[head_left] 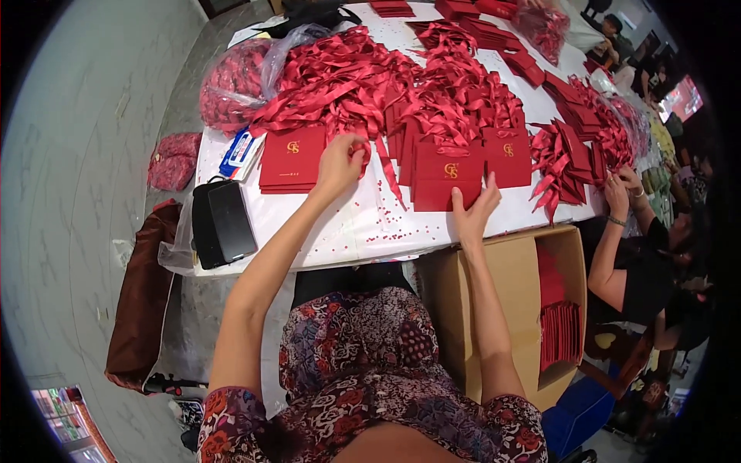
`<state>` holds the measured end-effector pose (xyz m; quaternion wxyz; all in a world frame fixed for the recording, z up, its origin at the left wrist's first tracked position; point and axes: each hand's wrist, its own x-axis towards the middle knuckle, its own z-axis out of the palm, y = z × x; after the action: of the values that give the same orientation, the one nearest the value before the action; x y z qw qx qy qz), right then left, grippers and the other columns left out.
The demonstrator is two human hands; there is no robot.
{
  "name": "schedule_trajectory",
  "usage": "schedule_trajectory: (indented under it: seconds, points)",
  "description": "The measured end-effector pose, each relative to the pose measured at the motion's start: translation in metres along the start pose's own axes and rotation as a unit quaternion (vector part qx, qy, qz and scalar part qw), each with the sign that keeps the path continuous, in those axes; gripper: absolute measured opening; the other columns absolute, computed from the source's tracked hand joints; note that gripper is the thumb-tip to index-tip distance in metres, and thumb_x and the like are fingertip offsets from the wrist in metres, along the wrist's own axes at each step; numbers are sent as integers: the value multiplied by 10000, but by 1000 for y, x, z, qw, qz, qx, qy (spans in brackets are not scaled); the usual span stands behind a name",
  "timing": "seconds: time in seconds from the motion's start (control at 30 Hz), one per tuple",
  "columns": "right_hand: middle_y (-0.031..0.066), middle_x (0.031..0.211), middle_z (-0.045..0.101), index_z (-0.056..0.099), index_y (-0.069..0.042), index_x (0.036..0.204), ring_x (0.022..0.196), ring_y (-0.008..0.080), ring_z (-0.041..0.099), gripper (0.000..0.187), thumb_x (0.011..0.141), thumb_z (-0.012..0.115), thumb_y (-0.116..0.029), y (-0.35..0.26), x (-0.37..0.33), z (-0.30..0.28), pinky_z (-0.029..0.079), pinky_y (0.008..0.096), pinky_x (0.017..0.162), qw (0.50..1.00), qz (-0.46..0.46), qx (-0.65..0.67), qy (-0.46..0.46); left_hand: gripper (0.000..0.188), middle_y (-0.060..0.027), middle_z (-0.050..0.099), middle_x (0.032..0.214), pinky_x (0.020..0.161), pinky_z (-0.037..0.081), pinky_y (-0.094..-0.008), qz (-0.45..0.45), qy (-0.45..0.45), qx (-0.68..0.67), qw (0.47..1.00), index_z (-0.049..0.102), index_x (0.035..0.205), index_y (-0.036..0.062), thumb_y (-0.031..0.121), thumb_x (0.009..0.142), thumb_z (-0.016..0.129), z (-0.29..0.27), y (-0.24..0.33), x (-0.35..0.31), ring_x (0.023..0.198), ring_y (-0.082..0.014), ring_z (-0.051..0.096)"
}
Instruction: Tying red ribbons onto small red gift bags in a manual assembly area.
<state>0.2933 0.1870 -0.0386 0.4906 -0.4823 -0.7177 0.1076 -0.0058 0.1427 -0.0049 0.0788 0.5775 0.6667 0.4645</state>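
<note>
My right hand (475, 214) grips the lower right corner of a red paper bag (436, 189) with gold print, its thumb on the front and its fingers along the side. Red ribbons (451, 116) spill over the tops of this bag and those behind it. My left hand (341, 163) is closed in a pinch at hanging red ribbon, beside a neat stack of flat red bags (289, 162). What its fingertips hold, if anything, is too small to make out. Another red bag (508, 158) stands just right of the gripped one.
A black phone (233, 221) and a blue-and-white box (241, 154) are at the table's left. Ribbons fill a plastic bag (235, 85) behind. Under the table edge, an open cardboard box (494, 309) holds red bags. At right, another person's hands (620, 189) work on red pieces.
</note>
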Motion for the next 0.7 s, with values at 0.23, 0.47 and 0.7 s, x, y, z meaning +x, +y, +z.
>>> schedule_trajectory:
  seconds: [0.23,0.47,0.7]
  points:
    - [147,1012,584,595,31,1116,962,245,566,208,939,622,-75,-67,-8,-18,460,347,886,980,-9,167,-104,218,-95,674,926,725,510,-274,-253,41,-352,900,651,1048,-17,184,983,597,-46,6,-81,802,-119,606]
    - [53,888,613,633,0,1055,779,119,587,148,979,584,-117,-121,-38,40,472,245,713,891,99,349,-274,269,-124,672,1025,868,551,-346,-394,92,-686,604,580,1178,-1,204,1019,509,-68,10,-120,932,-224,651]
    - [140,952,581,619,-17,1046,962,356,561,210,843,655,-58,-136,-20,110,451,413,863,965,-87,142,-204,318,-152,672,1129,948,536,-379,-370,88,-700,604,555,1245,-19,208,1040,466,-90,29,-138,1030,-262,661]
